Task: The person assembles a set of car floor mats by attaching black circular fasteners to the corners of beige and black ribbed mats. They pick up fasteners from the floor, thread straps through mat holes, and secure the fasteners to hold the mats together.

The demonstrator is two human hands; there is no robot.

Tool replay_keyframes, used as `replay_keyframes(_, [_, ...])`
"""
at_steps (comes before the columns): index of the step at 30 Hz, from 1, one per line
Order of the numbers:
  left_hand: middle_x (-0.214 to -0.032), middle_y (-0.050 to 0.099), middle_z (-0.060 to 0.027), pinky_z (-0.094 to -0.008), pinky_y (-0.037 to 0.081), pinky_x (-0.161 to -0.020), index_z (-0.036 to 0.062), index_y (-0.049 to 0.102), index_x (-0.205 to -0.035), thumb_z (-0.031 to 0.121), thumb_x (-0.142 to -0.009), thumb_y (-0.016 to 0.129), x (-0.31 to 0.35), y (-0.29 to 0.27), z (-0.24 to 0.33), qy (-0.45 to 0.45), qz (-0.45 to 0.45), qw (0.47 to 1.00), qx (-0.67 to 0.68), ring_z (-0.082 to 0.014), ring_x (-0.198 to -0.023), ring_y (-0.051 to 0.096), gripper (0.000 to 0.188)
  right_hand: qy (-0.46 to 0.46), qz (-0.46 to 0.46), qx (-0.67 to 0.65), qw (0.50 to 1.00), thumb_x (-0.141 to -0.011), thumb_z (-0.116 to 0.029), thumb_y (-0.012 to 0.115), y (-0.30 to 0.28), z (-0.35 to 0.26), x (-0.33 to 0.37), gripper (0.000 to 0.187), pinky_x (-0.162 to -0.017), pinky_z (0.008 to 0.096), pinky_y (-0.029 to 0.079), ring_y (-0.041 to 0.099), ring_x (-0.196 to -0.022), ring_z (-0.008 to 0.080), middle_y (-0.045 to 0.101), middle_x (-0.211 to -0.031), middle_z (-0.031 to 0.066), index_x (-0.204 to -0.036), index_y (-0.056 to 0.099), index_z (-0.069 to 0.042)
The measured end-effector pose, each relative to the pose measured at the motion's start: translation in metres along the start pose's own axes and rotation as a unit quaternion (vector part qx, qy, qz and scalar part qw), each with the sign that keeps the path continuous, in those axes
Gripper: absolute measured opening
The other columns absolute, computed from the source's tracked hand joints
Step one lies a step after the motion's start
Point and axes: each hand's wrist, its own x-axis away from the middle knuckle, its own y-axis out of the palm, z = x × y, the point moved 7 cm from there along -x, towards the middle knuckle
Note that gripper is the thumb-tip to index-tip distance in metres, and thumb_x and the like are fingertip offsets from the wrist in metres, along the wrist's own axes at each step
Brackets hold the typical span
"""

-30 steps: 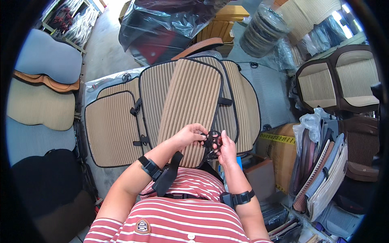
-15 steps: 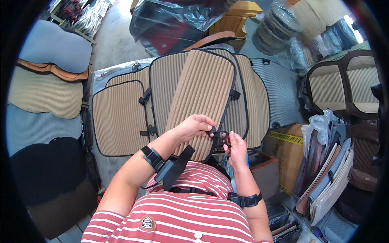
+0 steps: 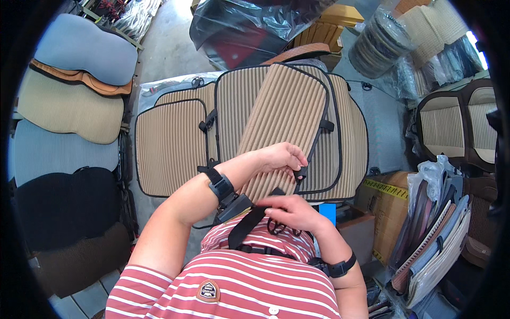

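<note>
A beige ribbed seat cushion point(image 3: 287, 106) with black edging lies slanted on top of a stack of similar covers. My left hand point(image 3: 284, 158) rests over its near end, fingers pinched on a small black strap tab point(image 3: 301, 173) at the right edge. Lower down, in front of my striped shirt, my right hand point(image 3: 292, 212) has its fingers pointing left, and its underside is hidden. Black plastic hooks point(image 3: 276, 226) show just beneath that hand, apparently in its grip. A wide black strap point(image 3: 247, 228) rises from my waist beside the right fingertips.
A smaller beige ribbed cushion point(image 3: 170, 143) with black buckles lies at the left of the stack. Grey and black covers point(image 3: 69, 202) are piled further left. On the right stand a cardboard box point(image 3: 390, 212) and bagged covers point(image 3: 435, 239). Wrapped round cushions point(image 3: 380, 42) stand behind.
My right hand has moved down and left from the cushion edge toward my waist, with the black hooks now below it. My left hand stays at the cushion's edge tab. The view has shifted slightly.
</note>
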Motion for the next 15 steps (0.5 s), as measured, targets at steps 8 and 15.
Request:
replay_keyframes(8, [-0.085,0.060,-0.0056,-0.0217,0.046,-0.061,-0.0003,0.059,-0.096,-0.002,-0.077,0.056,-0.002,0.009,0.006,0.020,0.004,1.000,-0.019,-0.0126,-0.074,0.056,0.019,0.050,0.290,-0.210,0.932,-0.093,-0.021,0.052,-0.051,0.057,0.023,0.022,-0.052,0.0205,0.042,0.051,-0.059,0.0076,0.054,-0.073,-0.0014,-0.087,0.061,-0.003])
replay_keyframes(15, [-0.084,0.062,-0.0059,-0.0208,0.042,-0.055,0.0010,0.060,-0.096,-0.003,-0.080,0.055,0.005,0.005,-0.022,0.029,0.054,0.990,0.125,-0.0109,-0.068,0.057,0.017,0.063,0.477,-0.366,0.796,-0.093,-0.017,0.052,-0.061,0.108,0.065,0.011,-0.042,0.0133,0.034,0.046,-0.052,0.0007,0.058,-0.075,-0.0036,-0.094,0.059,-0.008])
